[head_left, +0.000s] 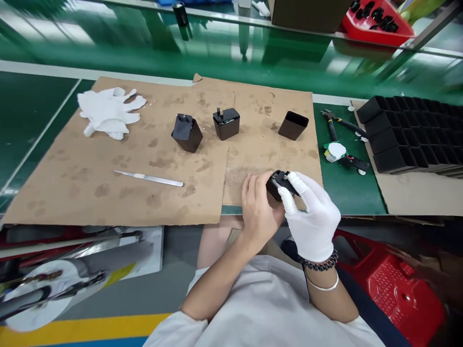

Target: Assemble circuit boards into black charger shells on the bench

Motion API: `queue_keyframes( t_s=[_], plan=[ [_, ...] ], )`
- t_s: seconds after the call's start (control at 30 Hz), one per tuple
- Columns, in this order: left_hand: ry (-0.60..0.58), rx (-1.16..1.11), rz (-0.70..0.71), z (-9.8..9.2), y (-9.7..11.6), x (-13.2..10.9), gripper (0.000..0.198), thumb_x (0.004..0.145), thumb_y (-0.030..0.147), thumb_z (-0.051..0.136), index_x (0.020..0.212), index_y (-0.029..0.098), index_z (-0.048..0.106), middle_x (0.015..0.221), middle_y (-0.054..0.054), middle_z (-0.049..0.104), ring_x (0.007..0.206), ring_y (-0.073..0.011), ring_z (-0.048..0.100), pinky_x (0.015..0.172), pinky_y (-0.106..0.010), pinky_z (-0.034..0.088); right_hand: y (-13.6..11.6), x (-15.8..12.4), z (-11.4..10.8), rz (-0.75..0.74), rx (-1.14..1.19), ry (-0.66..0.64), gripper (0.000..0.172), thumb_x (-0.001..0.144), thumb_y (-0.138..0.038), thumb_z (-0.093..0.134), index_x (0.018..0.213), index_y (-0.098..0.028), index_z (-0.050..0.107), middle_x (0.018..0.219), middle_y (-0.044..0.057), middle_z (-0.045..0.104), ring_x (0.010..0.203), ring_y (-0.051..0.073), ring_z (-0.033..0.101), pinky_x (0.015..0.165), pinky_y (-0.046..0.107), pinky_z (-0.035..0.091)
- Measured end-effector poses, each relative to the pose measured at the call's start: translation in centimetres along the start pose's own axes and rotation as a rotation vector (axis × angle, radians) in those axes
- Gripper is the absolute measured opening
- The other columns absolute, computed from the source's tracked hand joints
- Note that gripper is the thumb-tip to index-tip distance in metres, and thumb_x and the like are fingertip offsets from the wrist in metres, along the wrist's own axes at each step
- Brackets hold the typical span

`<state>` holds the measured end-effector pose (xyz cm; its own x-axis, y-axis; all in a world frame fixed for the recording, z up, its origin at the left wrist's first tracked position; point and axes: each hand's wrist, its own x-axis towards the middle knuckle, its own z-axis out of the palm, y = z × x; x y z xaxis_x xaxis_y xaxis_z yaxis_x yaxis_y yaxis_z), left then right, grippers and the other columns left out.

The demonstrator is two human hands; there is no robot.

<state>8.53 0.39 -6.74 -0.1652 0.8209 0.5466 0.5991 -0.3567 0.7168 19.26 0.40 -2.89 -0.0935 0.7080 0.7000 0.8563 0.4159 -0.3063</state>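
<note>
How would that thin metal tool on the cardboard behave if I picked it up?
The tool lies flat and straight on the cardboard, so it is probably stiff and unlikely to roll. It is thin, so likely light. Its shiny, low profile may make it slippery to pinch up.

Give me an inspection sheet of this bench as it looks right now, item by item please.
Surface: stained cardboard sheets on a green bench.
Job's things: black adapter held over the cardboard's near edge; two more adapters and an open black shell stand farther back.
Clutter: metal blade, spare white gloves, pliers, white roll.
Hands: bare left hand and gloved right hand both grip the black adapter.
Cables: nothing seen.
Surroundings: tray of black shells at right, red stool below, red bin on the shelf.
</note>
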Motion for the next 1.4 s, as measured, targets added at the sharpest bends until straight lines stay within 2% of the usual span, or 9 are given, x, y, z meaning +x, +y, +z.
queue_keyframes(
  t_s=[0.23, 0.43, 0.67, 0.9, 1.03, 1.1, 1.2, 1.33, 1.4],
  plan=[
    [-0.011, 0.111, 0.069, 0.3, 0.1, 0.0, 0.036, 0.099, 0.036, 0.046, 0.128, 0.015, 0.053, 0.106, -0.012, 0.072, 0.091, -0.0238, 0.065, 0.111, -0.046, 0.042, -0.7, -1.0, 1.0, 0.230, 0.203, 0.095, 0.025, 0.089, -0.022, 0.075, 0.114, -0.023, 0.077, 0.108, 0.006, 0.079, 0.097, 0.019, 0.076, 0.087, 0.032, 0.065],
    [-0.050, 0.116, 0.055, 0.2, 0.1, -0.2, 0.033, 0.102, 0.031, 0.041, 0.126, 0.013, 0.054, 0.103, -0.012, 0.072, 0.092, -0.0237, 0.065, 0.116, -0.045, 0.037, -1.5, -1.4, 2.3, 0.221, 0.193, 0.150, 0.025, 0.088, -0.019, 0.075, 0.112, -0.024, 0.077, 0.109, 0.008, 0.079, 0.098, 0.021, 0.076, 0.087, 0.034, 0.065],
    [-0.015, 0.055, 0.083, 0.2, -0.2, -0.4, 0.048, 0.098, 0.031, 0.049, 0.145, 0.020, 0.042, 0.112, -0.009, 0.073, 0.094, -0.0233, 0.067, 0.121, -0.046, 0.031, -1.1, -1.0, 1.5, 0.141, 0.158, 0.087, 0.021, 0.088, -0.018, 0.075, 0.107, -0.025, 0.075, 0.107, 0.008, 0.079, 0.096, 0.023, 0.077, 0.084, 0.037, 0.066],
    [-0.034, 0.074, 0.112, 0.2, -0.6, -0.3, 0.049, 0.092, 0.020, 0.056, 0.141, 0.021, 0.049, 0.109, -0.008, 0.073, 0.099, -0.0238, 0.066, 0.121, -0.048, 0.033, 0.3, -1.8, 1.8, 0.069, 0.235, -0.001, 0.035, 0.091, -0.018, 0.070, 0.126, -0.024, 0.068, 0.126, 0.010, 0.074, 0.115, 0.023, 0.073, 0.096, 0.037, 0.065],
    [-0.212, -0.061, 0.054, -1.5, -0.8, 0.1, 0.058, 0.089, 0.016, 0.063, 0.143, 0.024, 0.047, 0.125, -0.010, 0.070, 0.111, -0.0240, 0.066, 0.119, -0.049, 0.039, 1.6, -1.2, 1.0, 0.011, 0.274, -0.050, 0.032, 0.091, -0.019, 0.071, 0.122, -0.025, 0.070, 0.117, 0.006, 0.077, 0.104, 0.021, 0.076, 0.091, 0.033, 0.066],
    [-0.272, -0.140, -0.033, -2.7, -1.0, 0.1, 0.062, 0.089, 0.019, 0.067, 0.146, 0.024, 0.043, 0.128, -0.011, 0.068, 0.114, -0.0233, 0.067, 0.114, -0.046, 0.046, 2.0, -1.0, 0.5, 0.019, 0.242, 0.001, 0.033, 0.090, -0.020, 0.073, 0.122, -0.026, 0.070, 0.117, 0.007, 0.077, 0.105, 0.023, 0.076, 0.092, 0.037, 0.065],
    [-0.196, -0.140, -0.131, -4.1, -1.4, -0.1, 0.058, 0.091, 0.022, 0.068, 0.145, 0.023, 0.045, 0.119, -0.010, 0.070, 0.113, -0.0225, 0.068, 0.106, -0.041, 0.052, 2.6, -1.1, 0.2, 0.061, 0.220, 0.121, 0.035, 0.088, -0.015, 0.074, 0.121, -0.025, 0.070, 0.118, 0.008, 0.076, 0.108, 0.025, 0.075, 0.092, 0.040, 0.065],
    [-0.132, -0.069, -0.109, -4.3, -1.6, -0.1, 0.042, 0.092, 0.020, 0.066, 0.133, 0.022, 0.055, 0.114, -0.009, 0.070, 0.113, -0.0222, 0.067, 0.107, -0.042, 0.051, 3.1, -1.0, -0.1, 0.069, 0.249, -0.016, 0.026, 0.089, -0.014, 0.072, 0.113, -0.024, 0.071, 0.107, 0.006, 0.078, 0.098, 0.021, 0.076, 0.086, 0.034, 0.066],
    [-0.139, -0.057, -0.100, -4.1, -1.4, 0.1, 0.038, 0.092, 0.020, 0.065, 0.130, 0.022, 0.057, 0.114, -0.008, 0.071, 0.112, -0.0219, 0.066, 0.107, -0.041, 0.051, 2.9, -0.7, -0.8, 0.090, 0.247, -0.025, 0.028, 0.089, -0.014, 0.073, 0.115, -0.025, 0.071, 0.109, 0.006, 0.078, 0.102, 0.022, 0.076, 0.090, 0.037, 0.065]
  ],
)
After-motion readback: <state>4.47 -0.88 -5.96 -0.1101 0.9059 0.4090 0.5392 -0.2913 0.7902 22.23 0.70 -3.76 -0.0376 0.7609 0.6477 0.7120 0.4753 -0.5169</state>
